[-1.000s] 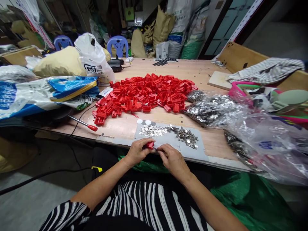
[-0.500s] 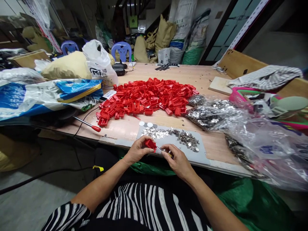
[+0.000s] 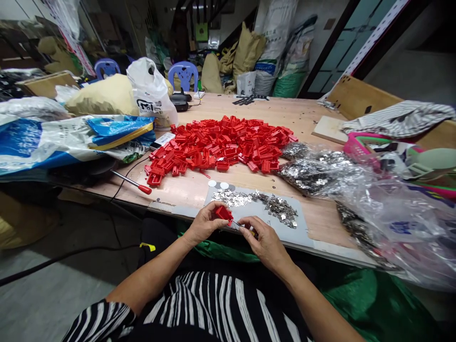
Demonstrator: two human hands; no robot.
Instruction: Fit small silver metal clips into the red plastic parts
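Observation:
Close to the table's front edge, my left hand (image 3: 204, 225) pinches a small red plastic box (image 3: 223, 213) between thumb and fingers. My right hand (image 3: 262, 236) is closed around a small screwdriver; its thin metal shaft (image 3: 236, 223) points left and meets the right end of the box. Most of the handle is hidden by my fingers. Just beyond both hands lies a grey board (image 3: 304, 227) bearing shiny flat metal pieces (image 3: 231, 197) and a darker heap of small metal parts (image 3: 281, 209).
A big pile of red plastic boxes (image 3: 228, 142) covers the table's middle. Clear bags of metal parts (image 3: 313, 171) lie at the right, near a pink basket (image 3: 351, 142). Left are plastic sacks (image 3: 53, 142) and a red-tipped metal rod (image 3: 144, 189) jutting over the edge.
The view has shifted slightly, so the scene sits a little further right. Both hands keep their hold, with the screwdriver shaft still at the box's end.

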